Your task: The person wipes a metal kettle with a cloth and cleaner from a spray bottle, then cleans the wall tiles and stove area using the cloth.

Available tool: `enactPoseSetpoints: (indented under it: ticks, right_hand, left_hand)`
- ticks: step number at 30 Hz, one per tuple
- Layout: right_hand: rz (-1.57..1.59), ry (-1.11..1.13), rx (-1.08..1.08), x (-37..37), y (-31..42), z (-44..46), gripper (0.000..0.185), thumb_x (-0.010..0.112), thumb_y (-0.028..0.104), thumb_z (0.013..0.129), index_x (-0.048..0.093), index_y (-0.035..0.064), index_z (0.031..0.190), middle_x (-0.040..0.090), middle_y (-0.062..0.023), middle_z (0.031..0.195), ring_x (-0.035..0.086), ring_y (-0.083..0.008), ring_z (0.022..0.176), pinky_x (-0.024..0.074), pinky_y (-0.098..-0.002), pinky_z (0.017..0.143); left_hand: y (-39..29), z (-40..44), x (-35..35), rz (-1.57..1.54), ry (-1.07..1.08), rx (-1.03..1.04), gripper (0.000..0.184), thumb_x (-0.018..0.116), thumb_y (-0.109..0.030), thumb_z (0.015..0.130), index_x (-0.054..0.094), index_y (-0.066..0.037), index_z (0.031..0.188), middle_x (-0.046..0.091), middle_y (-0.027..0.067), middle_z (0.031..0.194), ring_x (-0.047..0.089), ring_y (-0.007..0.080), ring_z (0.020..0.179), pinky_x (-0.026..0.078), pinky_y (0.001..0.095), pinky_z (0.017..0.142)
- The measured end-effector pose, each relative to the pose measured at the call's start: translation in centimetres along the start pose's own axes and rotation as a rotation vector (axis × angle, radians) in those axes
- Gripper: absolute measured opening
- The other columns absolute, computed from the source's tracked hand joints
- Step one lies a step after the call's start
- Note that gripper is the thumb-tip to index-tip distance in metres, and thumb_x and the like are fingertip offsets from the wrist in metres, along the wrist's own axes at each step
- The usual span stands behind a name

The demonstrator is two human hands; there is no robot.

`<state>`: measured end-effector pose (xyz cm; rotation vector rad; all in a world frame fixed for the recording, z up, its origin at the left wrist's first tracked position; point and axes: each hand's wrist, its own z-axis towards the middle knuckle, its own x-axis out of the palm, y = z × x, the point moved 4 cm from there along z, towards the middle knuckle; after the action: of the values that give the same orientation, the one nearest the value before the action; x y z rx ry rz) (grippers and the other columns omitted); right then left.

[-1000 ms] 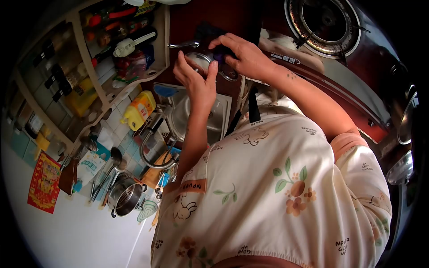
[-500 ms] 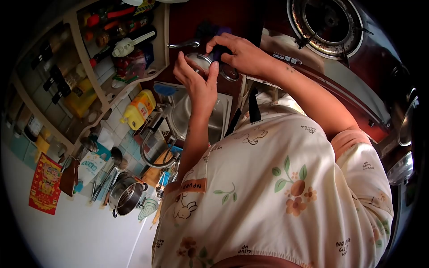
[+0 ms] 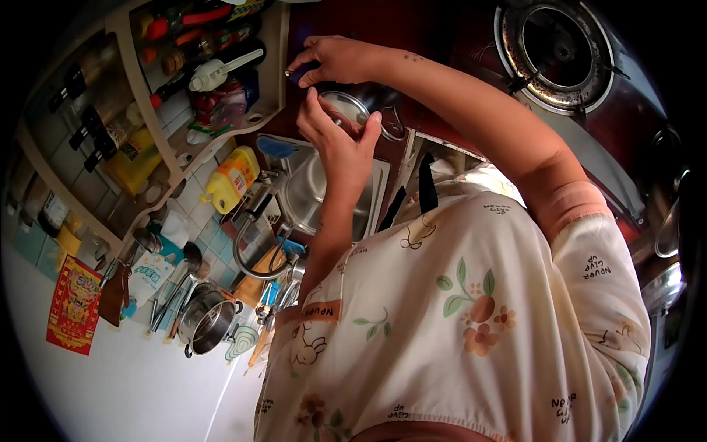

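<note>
My left hand (image 3: 335, 129) is closed around the edge of a round, see-through lid (image 3: 352, 104) with a shiny metal rim. The lid looks like glass. Right beside it, a dark pot-like vessel (image 3: 375, 96) with a loop handle (image 3: 395, 124) is partly in shadow. Farther up and to the left, my right hand (image 3: 335, 59) has its fingers bent around something small and purple (image 3: 300, 72). Most of that purple thing is hidden, and its kind cannot be made out.
A steel sink (image 3: 305, 184) with a curved faucet (image 3: 247, 250) lies below my left hand. A gas burner (image 3: 563, 44) stands at upper right. Bottles fill the wooden shelf (image 3: 276, 59) at left. A yellow bottle (image 3: 230, 177) stands by the sink; a pot (image 3: 206, 317) hangs lower left.
My right hand has moved from beside the lid up and left, with the purple thing in its fingers. My left hand and the lid have shifted slightly right and down.
</note>
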<state>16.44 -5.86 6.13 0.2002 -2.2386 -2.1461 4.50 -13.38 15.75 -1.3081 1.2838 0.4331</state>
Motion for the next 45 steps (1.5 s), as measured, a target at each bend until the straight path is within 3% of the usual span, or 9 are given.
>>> enactPoseSetpoints:
  ticks: [7,11,14,17,18,22,27,37,45]
  right_hand:
    - [-0.148,0.128,0.108,0.1,-5.4,-0.3,0.035,0.065,0.032,0.096,0.072,0.0127,0.124,0.053,-0.0227,0.143,0.049,-0.038,0.134,0.0412,-0.0416,0.111]
    - [0.04,0.187,0.278,0.3,-4.2,-0.4,0.038,0.065,0.037,0.096,0.071,0.0149,0.127,0.048,-0.0232,0.15,0.035,-0.0361,0.147,0.0308,-0.0423,0.119]
    - [0.256,0.086,0.139,1.2,-2.5,0.9,0.044,0.069,0.042,0.094,0.072,0.0099,0.123,0.064,-0.0103,0.128,0.063,-0.0269,0.114,0.0472,-0.034,0.099]
    - [0.403,0.265,0.259,1.8,-3.0,2.1,0.048,0.066,0.046,0.096,0.069,0.0102,0.128,0.066,-0.0144,0.131,0.056,-0.0258,0.126,0.0405,-0.0371,0.109]
    - [0.46,0.248,0.288,1.8,-2.9,2.0,0.049,0.067,0.045,0.096,0.069,0.0081,0.127,0.072,-0.0083,0.117,0.063,-0.0191,0.109,0.0449,-0.0337,0.101]
    - [0.563,0.308,0.333,3.0,-3.8,3.6,0.049,0.066,0.045,0.096,0.069,0.0075,0.128,0.072,-0.0068,0.115,0.062,-0.0171,0.108,0.0453,-0.0323,0.1]
    - [0.018,0.272,0.22,3.8,-3.6,5.1,0.048,0.052,0.048,0.102,0.069,0.0102,0.126,0.071,-0.0133,0.121,0.065,-0.0327,0.108,0.0475,-0.0414,0.099]
    - [0.159,-0.022,0.166,0.1,-1.8,-3.0,0.034,0.055,0.036,0.103,0.065,0.02,0.131,0.071,-0.0139,0.119,0.069,-0.0348,0.104,0.0525,-0.04,0.095]
    - [0.112,0.076,0.2,2.0,-1.9,0.3,0.038,0.05,0.038,0.104,0.064,0.0174,0.133,0.072,-0.0158,0.115,0.066,-0.0392,0.107,0.0513,-0.0427,0.096]
  left_hand:
    - [-0.3,0.0,-0.2,-0.121,0.01,-0.055,0.096,0.08,-0.024,0.084,0.019,0.003,0.153,0.028,0.0264,0.142,0.037,0.0396,0.128,0.032,0.0467,0.11]
    - [-0.1,0.1,0.0,-0.094,0.002,-0.021,0.097,0.081,-0.021,0.083,0.019,0.003,0.153,0.028,0.0252,0.142,0.037,0.0384,0.127,0.033,0.0464,0.109]
    - [-0.1,0.2,0.0,-0.03,-0.002,0.012,0.097,0.081,-0.021,0.083,0.019,0.003,0.153,0.028,0.0248,0.142,0.038,0.0378,0.126,0.033,0.0463,0.109]
    - [-0.4,0.3,-0.1,-0.094,-0.003,-0.03,0.097,0.081,-0.02,0.082,0.019,0.003,0.153,0.029,0.0246,0.141,0.038,0.0376,0.126,0.033,0.0466,0.109]
    - [-0.2,0.2,0.1,-0.096,0.0,-0.029,0.097,0.081,-0.02,0.082,0.019,0.003,0.153,0.029,0.0246,0.141,0.038,0.0376,0.126,0.033,0.0466,0.109]
    - [0.1,0.3,0.3,-0.066,-0.028,-0.01,0.1,0.083,-0.018,0.079,0.019,0.004,0.153,0.028,0.0251,0.141,0.042,0.0368,0.12,0.04,0.0463,0.102]
    - [-0.4,0.4,0.2,-0.085,-0.023,-0.016,0.099,0.083,-0.017,0.079,0.02,0.002,0.154,0.029,0.0241,0.139,0.043,0.0351,0.119,0.041,0.0454,0.101]
    - [0.1,0.1,0.5,-0.081,-0.046,-0.03,0.1,0.084,-0.02,0.078,0.022,0.001,0.154,0.029,0.0247,0.141,0.043,0.0375,0.12,0.041,0.0452,0.101]
    - [-0.2,0.2,0.2,0.015,-0.07,0.059,0.1,0.084,-0.02,0.078,0.022,0.0,0.154,0.028,0.0251,0.142,0.044,0.0374,0.119,0.042,0.0457,0.099]
